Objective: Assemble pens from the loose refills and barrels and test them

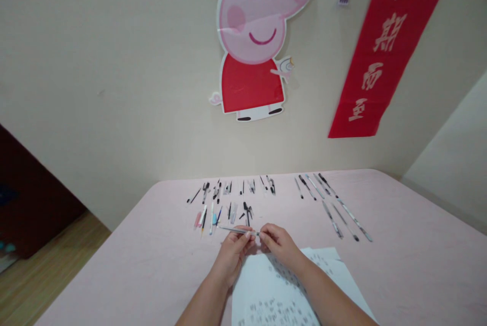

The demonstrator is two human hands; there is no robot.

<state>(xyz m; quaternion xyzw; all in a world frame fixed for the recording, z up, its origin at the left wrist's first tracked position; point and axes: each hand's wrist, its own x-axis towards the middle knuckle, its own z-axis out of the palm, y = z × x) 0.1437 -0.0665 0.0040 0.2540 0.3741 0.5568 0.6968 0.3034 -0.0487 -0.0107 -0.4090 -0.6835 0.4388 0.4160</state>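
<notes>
Both hands meet over the near middle of the pink table [399, 265]. My left hand [233, 255] pinches a thin clear pen tube [236, 230] that sticks out to the left. My right hand [277, 243] has its fingers pinched at the tube's right end, at a small dark tip. White sheets of paper [281, 290] covered in scribbles lie under my forearms. Just beyond my hands lie several pen parts [224, 212], some coloured, and further back a second row of small dark pen pieces [232, 187].
Several whole pens [335, 204] lie in rows at the table's far right. The table butts against a cream wall with a cartoon pig cut-out [254, 42] and a red banner [384, 47]. Wooden floor [45, 270] and dark furniture [26, 199] are on the left.
</notes>
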